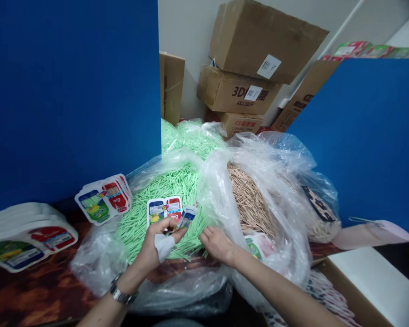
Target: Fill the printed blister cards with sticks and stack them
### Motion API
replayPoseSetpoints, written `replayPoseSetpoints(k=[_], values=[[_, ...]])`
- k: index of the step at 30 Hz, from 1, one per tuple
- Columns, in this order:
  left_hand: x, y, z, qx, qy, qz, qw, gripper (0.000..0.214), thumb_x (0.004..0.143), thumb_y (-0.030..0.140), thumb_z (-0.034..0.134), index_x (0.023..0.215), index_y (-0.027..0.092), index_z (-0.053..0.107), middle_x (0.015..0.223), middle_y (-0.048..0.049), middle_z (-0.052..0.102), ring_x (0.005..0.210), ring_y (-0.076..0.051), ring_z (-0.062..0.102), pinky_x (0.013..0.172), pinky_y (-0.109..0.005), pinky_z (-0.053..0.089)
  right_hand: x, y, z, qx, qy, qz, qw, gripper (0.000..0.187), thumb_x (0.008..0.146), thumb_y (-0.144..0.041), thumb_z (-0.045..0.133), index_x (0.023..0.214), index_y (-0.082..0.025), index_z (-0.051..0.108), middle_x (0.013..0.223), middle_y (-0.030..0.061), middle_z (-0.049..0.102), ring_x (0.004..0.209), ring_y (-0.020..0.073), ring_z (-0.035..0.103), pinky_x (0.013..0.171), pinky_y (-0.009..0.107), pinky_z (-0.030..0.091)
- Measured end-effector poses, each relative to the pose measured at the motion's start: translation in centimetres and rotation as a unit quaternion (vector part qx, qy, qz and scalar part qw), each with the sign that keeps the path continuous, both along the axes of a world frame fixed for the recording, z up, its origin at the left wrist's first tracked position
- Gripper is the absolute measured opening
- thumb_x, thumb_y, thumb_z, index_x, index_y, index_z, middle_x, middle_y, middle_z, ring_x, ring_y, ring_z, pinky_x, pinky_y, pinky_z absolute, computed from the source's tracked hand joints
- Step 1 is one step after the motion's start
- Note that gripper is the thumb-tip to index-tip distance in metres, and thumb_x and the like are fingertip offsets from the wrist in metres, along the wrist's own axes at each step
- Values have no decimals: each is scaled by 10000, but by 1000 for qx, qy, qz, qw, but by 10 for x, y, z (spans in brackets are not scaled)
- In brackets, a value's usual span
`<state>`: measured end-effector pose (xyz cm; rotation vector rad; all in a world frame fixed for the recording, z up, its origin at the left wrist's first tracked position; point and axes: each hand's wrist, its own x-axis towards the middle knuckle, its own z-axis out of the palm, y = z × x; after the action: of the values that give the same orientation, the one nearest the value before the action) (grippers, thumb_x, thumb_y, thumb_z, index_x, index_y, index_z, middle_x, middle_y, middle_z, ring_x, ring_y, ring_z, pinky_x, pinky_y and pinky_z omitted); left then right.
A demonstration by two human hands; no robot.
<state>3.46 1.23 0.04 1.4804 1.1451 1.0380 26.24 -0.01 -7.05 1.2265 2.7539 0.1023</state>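
Small packet (188,216) over green sticks (175,184), pinched in left hand (153,245), long axis slanting toward pile's far right. Right hand (220,245) at pile's near right edge, closer to sticks; fingers curled, grip cannot tell.

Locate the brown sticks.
In the head view, the brown sticks lie right of centre in a clear plastic bag, just right of the green sticks.

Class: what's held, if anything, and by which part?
The left hand pinches a small packet by its lower end; whether the right hand grips green sticks cannot be told.
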Motion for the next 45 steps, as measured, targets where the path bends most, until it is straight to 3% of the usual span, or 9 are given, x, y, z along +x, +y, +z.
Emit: replayPoseSetpoints(k=[4,7,14,23,27,33,35,38,45], values=[[-1,1,0,-1,-6,18,1000,274,736,301,668,587,184,469,580,54,431,549,-103,377,526,-228,315,5,2,10,-100,129,-74,984,132,856,-76,446,866,-163,544,826,61,609,755,186,525,674,301,398],[-3,2,-4,-7,-8,25,1000,249,743,318,664,614,180,502,589,46,453,555,-110,397,529,-230,332,6,0,23,-180,294,-148,927,159,941,-198,355,927,-186,512,743,16,568,681,159,522,639,283,416],[-8,4,-19,19,19,35,999,227,786,334,653,662,175,549,620,34,479,575,-119,425,535,-229,355,-8,-11,50,-389,681,-250,567,366,875,-553,503,985,-205,519,713,-41,463,623,117,518,639,284,454],[8,-9,-12,194,84,24,977,172,812,223,647,670,187,557,642,14,557,583,-132,517,573,-241,406,-39,3,130,-182,850,-194,455,258,923,-482,485,991,-233,489,694,-47,500,724,134,566,785,330,458],[8,-13,-14,230,83,14,970,121,836,197,625,725,188,578,674,-3,584,627,-148,551,606,-253,426,-48,2,142,-147,829,-157,516,194,974,-429,393,973,-243,449,717,-51,456,691,120,562,748,317,465],[-22,-12,-18,160,65,95,980,149,827,244,640,712,194,559,696,10,562,626,-135,514,599,-243,407,-21,-13,78,-144,421,-171,879,123,976,-248,358,935,-203,465,759,17,582,688,163,554,641,298,427],[-28,-12,-18,142,67,108,982,163,826,257,641,706,194,551,675,21,532,603,-127,479,574,-238,385,-12,-16,51,-103,221,-121,962,101,925,-142,412,906,-192,498,780,39,613,686,174,556,601,288,407],[-28,-13,-18,133,63,107,983,172,828,262,637,699,193,547,667,27,511,601,-122,464,572,-236,374,-7,-18,23,-46,36,-48,997,154,868,-53,453,862,-182,536,811,54,639,722,184,567,602,287,390],[-23,-16,-21,117,50,88,988,142,816,254,648,718,188,569,695,13,545,634,-131,489,605,-241,402,-3,-19,-1,5,-77,10,997,69,867,-112,505,906,-157,539,793,64,619,712,206,559,613,321,382]])
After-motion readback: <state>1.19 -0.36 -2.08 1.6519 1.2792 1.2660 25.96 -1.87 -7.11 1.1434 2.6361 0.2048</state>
